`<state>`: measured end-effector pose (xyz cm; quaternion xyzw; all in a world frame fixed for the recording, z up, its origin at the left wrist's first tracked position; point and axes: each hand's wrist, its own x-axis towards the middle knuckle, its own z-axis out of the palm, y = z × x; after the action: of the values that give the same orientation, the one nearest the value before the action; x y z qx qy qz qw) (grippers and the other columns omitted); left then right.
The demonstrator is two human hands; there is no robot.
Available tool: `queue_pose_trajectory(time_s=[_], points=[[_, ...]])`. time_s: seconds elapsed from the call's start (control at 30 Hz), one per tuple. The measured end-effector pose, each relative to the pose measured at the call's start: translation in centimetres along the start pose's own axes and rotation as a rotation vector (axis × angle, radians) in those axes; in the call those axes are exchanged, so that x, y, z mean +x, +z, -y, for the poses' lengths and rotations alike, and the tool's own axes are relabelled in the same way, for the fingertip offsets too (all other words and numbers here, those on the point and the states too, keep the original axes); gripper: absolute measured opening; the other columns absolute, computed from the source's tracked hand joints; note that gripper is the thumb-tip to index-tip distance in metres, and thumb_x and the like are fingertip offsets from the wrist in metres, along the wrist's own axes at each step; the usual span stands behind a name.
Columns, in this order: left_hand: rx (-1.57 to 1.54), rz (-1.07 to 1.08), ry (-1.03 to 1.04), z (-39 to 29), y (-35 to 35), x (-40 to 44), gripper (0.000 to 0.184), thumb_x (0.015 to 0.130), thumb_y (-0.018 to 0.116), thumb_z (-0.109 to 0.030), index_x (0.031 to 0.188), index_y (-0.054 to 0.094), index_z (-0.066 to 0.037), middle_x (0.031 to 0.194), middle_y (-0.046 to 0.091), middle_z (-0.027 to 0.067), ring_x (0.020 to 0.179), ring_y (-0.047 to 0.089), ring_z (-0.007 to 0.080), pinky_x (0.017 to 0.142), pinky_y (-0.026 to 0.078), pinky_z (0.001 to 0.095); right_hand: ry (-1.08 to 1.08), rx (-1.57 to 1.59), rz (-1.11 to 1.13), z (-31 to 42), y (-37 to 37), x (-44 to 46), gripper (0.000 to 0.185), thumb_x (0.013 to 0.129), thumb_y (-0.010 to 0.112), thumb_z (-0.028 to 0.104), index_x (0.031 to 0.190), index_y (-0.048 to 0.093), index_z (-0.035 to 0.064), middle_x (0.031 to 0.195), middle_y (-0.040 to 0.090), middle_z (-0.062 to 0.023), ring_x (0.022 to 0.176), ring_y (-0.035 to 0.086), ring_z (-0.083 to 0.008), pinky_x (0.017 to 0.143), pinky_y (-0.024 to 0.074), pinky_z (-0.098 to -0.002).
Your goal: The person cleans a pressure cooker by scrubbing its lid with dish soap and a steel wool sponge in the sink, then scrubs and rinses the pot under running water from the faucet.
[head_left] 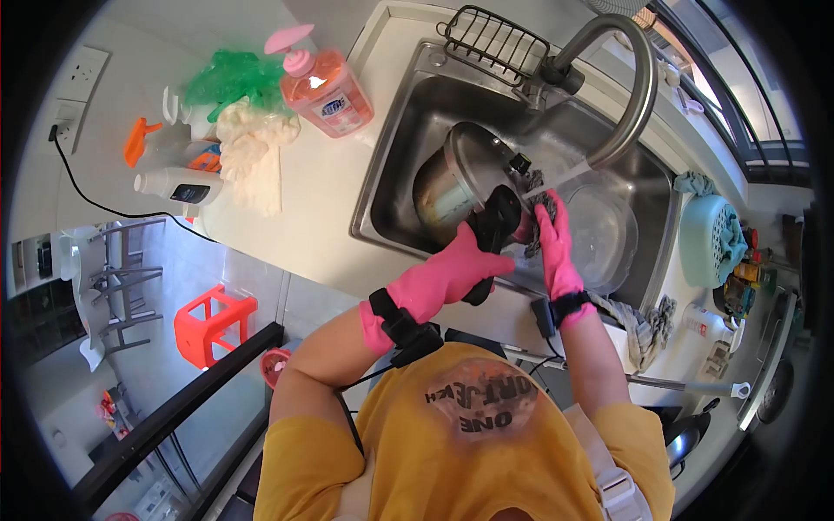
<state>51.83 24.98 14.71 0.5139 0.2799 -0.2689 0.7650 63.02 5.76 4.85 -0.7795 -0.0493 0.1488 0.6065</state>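
Observation:
A metal pot (447, 187) with a black handle (497, 221) lies tilted in the steel sink (395, 130). My left hand (452, 271), in a pink rubber glove, is closed round the black handle. In a matching pink glove, my right hand (556, 239) presses a grey scrubber (533, 213) against the side of the pot. Water runs from the curved faucet (647, 78) toward the scrubber. A clear round basin (608, 234) sits in the sink to the right of my right hand.
Left of the sink stand a pink soap bottle (332, 95), pale gloves (252, 148), a green bag (233, 80) and a white bottle (178, 187). A wire rack (495, 43) is behind the sink. On the right are a light blue basket (702, 239) and a grey cloth (647, 330).

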Motion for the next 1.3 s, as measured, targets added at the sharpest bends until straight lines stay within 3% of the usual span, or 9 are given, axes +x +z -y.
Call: queue_pose_trajectory(time_s=[0.1, 0.37, 0.53, 0.67, 0.73, 0.93, 1.07, 1.17, 1.3], points=[[0.014, -0.083, 0.112, -0.3, 0.3, 1.5, 0.062, 0.081, 0.078, -0.023, 0.13, 0.047, 0.0, 0.088, 0.061, 0.0087, 0.062, 0.061, 0.0167, 0.053, 0.049, 0.0301, 0.152, 0.112, -0.064, 2.2, 0.8, 0.9, 0.044, 0.1, 0.057, 0.017, 0.142, 0.047, 0.0058, 0.131, 0.055, -0.0104, 0.109, 0.059, -0.0178, 0.1, 0.0441, -0.0301], [0.119, 0.068, 0.02, -2.9, 0.6, 3.9, 0.089, 0.073, 0.083, -0.039, 0.126, 0.042, 0.02, 0.108, 0.063, 0.0195, 0.089, 0.066, 0.0199, 0.068, 0.054, 0.0304, 0.039, 0.122, 0.021, -0.7, -2.9, -2.1, 0.044, 0.098, 0.056, 0.009, 0.142, 0.049, 0.0096, 0.132, 0.055, -0.0048, 0.12, 0.051, -0.0137, 0.103, 0.039, -0.027], [0.101, -0.007, -0.005, -1.3, 4.1, 4.7, 0.062, 0.08, 0.08, -0.028, 0.12, 0.049, 0.006, 0.095, 0.063, 0.0095, 0.082, 0.063, 0.0141, 0.059, 0.051, 0.0291, 0.236, 0.187, -0.086, 0.1, -3.4, -5.1, 0.044, 0.098, 0.059, 0.014, 0.141, 0.049, 0.0094, 0.133, 0.056, -0.0057, 0.122, 0.051, -0.0165, 0.104, 0.0381, -0.0287], [-0.03, 0.034, -0.063, -0.9, 5.9, 3.3, 0.119, 0.074, 0.086, -0.02, 0.145, -0.005, 0.011, 0.119, 0.055, 0.016, 0.092, 0.061, 0.0165, 0.064, 0.053, 0.0299, -0.337, -0.595, -0.203, -0.2, -4.0, -6.9, 0.044, 0.1, 0.058, 0.02, 0.14, 0.049, 0.0059, 0.128, 0.058, -0.006, 0.115, 0.055, -0.0165, 0.1, 0.0428, -0.0305], [0.013, 0.089, -0.068, -0.1, 6.2, 3.2, 0.136, 0.073, 0.086, -0.021, 0.142, -0.027, 0.014, 0.123, 0.052, 0.0167, 0.092, 0.061, 0.0173, 0.067, 0.053, 0.0285, -0.173, -0.265, -0.125, 1.5, -3.7, -8.4, 0.048, 0.101, 0.057, 0.026, 0.141, 0.048, 0.0033, 0.129, 0.057, -0.0057, 0.115, 0.055, -0.0169, 0.1, 0.0432, -0.0313], [-0.002, 0.264, 0.063, 1.0, 7.3, 1.7, 0.132, 0.075, 0.084, -0.031, 0.143, -0.019, 0.017, 0.124, 0.053, 0.0184, 0.102, 0.059, 0.0197, 0.083, 0.052, 0.0311, 0.524, 0.729, 0.082, 1.0, -3.4, -10.5, 0.056, 0.101, 0.052, 0.048, 0.136, 0.054, 0.0054, 0.127, 0.062, -0.0089, 0.111, 0.06, -0.0153, 0.092, 0.0469, -0.0286], [0.7, 0.046, 0.29, 5.3, 8.0, 3.3, 0.122, 0.076, 0.074, -0.057, 0.144, 0.008, 0.02, 0.117, 0.061, 0.0275, 0.108, 0.064, 0.0303, 0.091, 0.051, 0.0379, 0.738, 0.943, 0.258, 5.7, -2.2, -10.2, 0.068, 0.093, 0.056, 0.061, 0.127, 0.059, 0.0025, 0.111, 0.067, -0.0085, 0.098, 0.065, -0.0218, 0.084, 0.0535, -0.0316], [0.778, 0.215, 0.207, 1.0, 6.4, 0.9, 0.11, 0.08, 0.069, -0.058, 0.147, 0.018, 0.013, 0.13, 0.053, 0.0323, 0.123, 0.055, 0.0387, 0.099, 0.046, 0.041, 0.785, 0.993, 0.043, 6.3, -1.9, -10.2, 0.043, 0.099, 0.057, 0.035, 0.128, 0.058, 0.0038, 0.108, 0.07, -0.0082, 0.096, 0.067, -0.0214, 0.088, 0.0526, -0.0315], [0.923, -0.121, 0.497, 0.5, 3.8, 2.5, 0.077, 0.092, 0.058, -0.047, 0.149, 0.032, -0.002, 0.146, 0.041, 0.0271, 0.139, 0.037, 0.0391, 0.112, 0.031, 0.0476, 0.902, 1.158, 0.062, 0.6, -4.6, -10.4, 0.044, 0.092, 0.064, 0.018, 0.126, 0.053, -0.0061, 0.111, 0.065, -0.0187, 0.092, 0.068, -0.0225, 0.076, 0.0595, -0.0306]])
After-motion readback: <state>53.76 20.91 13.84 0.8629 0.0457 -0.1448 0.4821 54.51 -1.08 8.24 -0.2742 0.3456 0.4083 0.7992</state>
